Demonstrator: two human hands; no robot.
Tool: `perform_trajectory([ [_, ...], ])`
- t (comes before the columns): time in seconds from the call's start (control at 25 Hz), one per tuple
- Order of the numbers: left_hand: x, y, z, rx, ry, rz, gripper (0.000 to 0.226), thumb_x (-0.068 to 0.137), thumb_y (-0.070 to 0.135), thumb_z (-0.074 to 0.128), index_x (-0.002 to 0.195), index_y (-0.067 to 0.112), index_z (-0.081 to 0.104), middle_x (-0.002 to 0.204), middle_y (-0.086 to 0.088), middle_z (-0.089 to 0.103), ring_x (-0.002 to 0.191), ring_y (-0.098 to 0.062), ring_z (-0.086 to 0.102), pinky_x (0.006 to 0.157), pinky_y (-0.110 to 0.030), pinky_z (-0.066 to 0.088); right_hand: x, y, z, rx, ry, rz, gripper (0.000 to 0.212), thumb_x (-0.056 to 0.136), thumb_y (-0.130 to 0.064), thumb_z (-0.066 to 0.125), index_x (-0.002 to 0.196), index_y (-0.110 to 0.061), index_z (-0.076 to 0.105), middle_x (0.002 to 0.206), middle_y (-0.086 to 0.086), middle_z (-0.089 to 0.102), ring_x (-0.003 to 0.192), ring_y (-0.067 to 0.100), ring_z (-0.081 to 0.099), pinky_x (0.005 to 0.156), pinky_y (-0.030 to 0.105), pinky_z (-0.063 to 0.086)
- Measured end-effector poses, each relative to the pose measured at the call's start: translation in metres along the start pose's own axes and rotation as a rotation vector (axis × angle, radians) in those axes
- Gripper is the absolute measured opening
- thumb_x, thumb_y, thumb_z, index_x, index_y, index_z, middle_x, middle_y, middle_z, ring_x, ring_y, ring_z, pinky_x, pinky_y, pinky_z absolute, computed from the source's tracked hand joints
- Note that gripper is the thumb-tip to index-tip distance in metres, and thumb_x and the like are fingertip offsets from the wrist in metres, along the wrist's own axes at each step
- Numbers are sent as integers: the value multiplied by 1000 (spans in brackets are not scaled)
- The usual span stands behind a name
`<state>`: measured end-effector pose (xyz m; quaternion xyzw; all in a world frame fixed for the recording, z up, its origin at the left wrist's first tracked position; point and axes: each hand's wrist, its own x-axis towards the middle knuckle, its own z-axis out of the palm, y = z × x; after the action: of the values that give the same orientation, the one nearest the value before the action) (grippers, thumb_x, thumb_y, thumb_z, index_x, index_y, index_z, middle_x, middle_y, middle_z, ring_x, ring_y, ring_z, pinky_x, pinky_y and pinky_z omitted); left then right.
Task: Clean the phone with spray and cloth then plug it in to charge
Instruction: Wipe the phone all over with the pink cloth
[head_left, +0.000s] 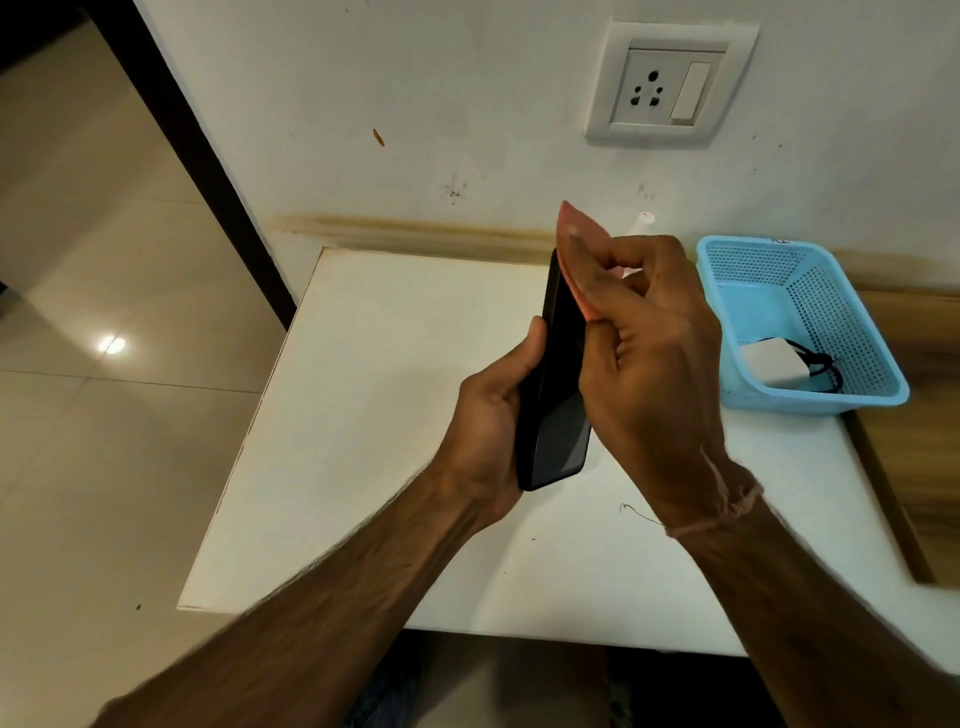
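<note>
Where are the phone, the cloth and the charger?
phone (558, 395): head view, on its dark screen, gripped by left hand (488, 410).
cloth (574, 234): head view, upper pink flap, pinched by right hand (654, 374).
charger (774, 364): head view, white adapter body.

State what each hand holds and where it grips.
Left hand grips the phone by its lower half. Right hand pinches the pink cloth against the phone's screen.
</note>
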<state>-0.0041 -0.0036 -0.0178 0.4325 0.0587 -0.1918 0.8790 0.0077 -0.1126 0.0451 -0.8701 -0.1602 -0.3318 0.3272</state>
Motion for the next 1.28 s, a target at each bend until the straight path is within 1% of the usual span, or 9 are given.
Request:
perform_trajectory([
  [0.12,-2,7,-1,-45,-21,-31,48,81,61,62,110,26,78,118,-7,75,110,-32,68,104,-55,50,-13,-3,0,13,-86,-12,33,95,-11,55,127,-8,62,109,15,63,94,31,59,81,39,56],
  [0.2,-2,13,-4,-75,-29,-18,49,85,60,59,111,22,78,112,-8,76,99,-28,73,82,-43,61,-24,-7,2,20,-160,-26,33,93,-11,57,125,-9,64,109,13,64,95,29,58,82,36,56],
  [0.28,-3,16,-5,-117,-15,-9,47,92,57,54,106,19,79,103,-7,77,92,-25,74,75,-35,60,-30,-8,4,16,-193,-45,36,89,-3,59,123,-9,65,106,10,65,93,27,58,79,34,56],
  [0.44,-3,15,-2,-137,-2,0,47,96,53,52,116,17,74,109,-8,75,96,-26,72,77,-36,58,-23,-8,7,3,-133,-12,33,93,-6,56,126,-9,63,111,13,65,95,30,58,82,35,55],
  [0.6,-5,8,4,-49,25,-1,44,82,57,57,103,27,80,105,-5,76,103,-32,65,93,-45,48,-4,-5,6,27,-76,36,40,97,-23,40,129,-9,60,116,11,61,103,27,56,89,27,51],
  [0.72,-5,8,3,-87,25,-11,49,87,55,56,116,21,75,113,-9,74,107,-35,64,95,-46,49,-11,-5,7,53,-95,33,34,98,-18,48,128,-10,61,114,12,61,103,27,57,90,29,52],
  [0.92,-1,22,-7,-248,-22,-3,48,97,51,52,108,11,75,99,-9,72,91,-24,71,83,-35,57,-39,-10,11,90,-239,-20,35,92,-7,51,125,-12,64,110,7,63,96,27,57,83,37,55],
  [1.16,2,26,-10,-269,46,-8,52,96,56,50,109,11,74,102,-10,67,91,-24,67,83,-36,55,-45,-8,8,88,-316,-69,43,84,4,55,123,-14,64,110,9,67,92,31,59,81,46,55],
  [1.28,-1,18,-5,-258,28,-4,48,97,51,53,114,12,74,102,-10,73,91,-26,72,79,-36,60,-32,-7,11,67,-256,5,35,96,-14,46,128,-13,62,114,9,63,98,26,55,84,37,53],
])
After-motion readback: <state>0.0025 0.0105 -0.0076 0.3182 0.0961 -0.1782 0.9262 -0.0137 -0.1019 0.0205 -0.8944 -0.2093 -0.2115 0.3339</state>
